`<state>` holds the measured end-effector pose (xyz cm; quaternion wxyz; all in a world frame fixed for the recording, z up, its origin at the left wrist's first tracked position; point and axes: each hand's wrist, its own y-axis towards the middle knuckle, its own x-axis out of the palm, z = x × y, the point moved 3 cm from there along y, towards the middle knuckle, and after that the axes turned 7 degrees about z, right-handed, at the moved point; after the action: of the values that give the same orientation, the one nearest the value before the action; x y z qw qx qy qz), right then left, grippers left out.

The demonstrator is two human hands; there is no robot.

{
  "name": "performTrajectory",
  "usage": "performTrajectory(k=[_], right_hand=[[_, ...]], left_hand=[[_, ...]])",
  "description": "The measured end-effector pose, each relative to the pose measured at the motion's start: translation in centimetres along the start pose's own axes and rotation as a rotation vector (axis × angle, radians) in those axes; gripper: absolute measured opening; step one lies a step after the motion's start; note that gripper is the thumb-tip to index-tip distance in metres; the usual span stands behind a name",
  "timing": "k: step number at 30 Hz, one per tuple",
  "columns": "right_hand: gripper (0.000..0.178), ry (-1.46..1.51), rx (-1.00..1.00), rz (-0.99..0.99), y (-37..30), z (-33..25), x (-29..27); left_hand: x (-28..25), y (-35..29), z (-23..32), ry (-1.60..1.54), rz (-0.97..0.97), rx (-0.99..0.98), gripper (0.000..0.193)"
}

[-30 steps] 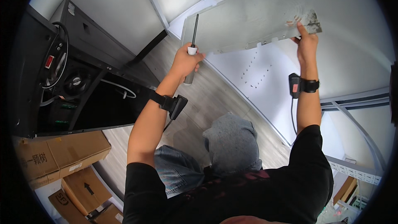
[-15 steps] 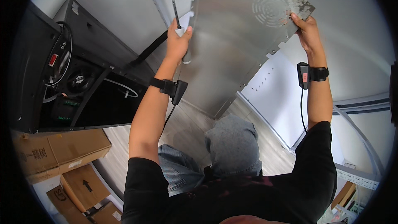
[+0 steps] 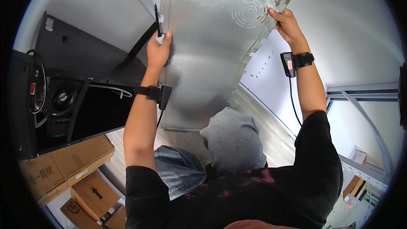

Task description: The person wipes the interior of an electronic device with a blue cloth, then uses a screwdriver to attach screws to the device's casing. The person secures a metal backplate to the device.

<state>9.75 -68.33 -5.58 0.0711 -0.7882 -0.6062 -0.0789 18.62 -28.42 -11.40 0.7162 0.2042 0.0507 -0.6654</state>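
A large thin sheet-metal panel [image 3: 199, 59] with a round slotted vent [image 3: 250, 10] is held up in front of me. My right hand [image 3: 290, 26] is closed on its upper right corner, thumb on the face near the vent. At its left edge my left hand [image 3: 157, 54] wraps round a screwdriver [image 3: 160, 38] with a light grey handle, its dark shaft pointing up. The left thumb lies against the panel's edge. To the left stands a black cabinet [image 3: 91, 51], its side uncovered, showing a fan [image 3: 63, 97], a red switch [image 3: 32, 88] and white cable.
Several small screws [image 3: 259, 64] lie on a white surface behind the panel's right edge. Cardboard boxes [image 3: 70, 161] are stacked at lower left. A grey metal frame [image 3: 364, 114] stands at right. My knee [image 3: 235, 138] is just below the panel.
The panel and both hands have shifted left in the view, and the panel has turned so its lower edge shows beside my left forearm. Both grips stay the same.
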Motion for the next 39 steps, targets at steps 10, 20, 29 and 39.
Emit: performTrajectory(k=[10, 20, 29, 39], right_hand=[[0.023, 0.026, 0.103, 0.297, -0.8, 7.7, -5.9], [0.02, -0.491, 0.386, 0.797, -5.8, 24.1, -17.4], [0.031, -1.149, 0.407, 0.836, -3.3, 25.9, -15.8], [0.022, -1.18, 0.291, 0.83, -1.8, 25.7, -16.2]], left_hand=[[5.1, -2.7, 0.2, 0.143, 0.116, -0.075, 0.039], [8.4, -4.8, 1.8, 0.351, 0.073, -0.003, 0.036], [10.3, -7.1, 3.5, 0.34, 0.016, -0.069, 0.032], [8.4, -7.5, 5.2, 0.354, 0.032, -0.161, 0.032]])
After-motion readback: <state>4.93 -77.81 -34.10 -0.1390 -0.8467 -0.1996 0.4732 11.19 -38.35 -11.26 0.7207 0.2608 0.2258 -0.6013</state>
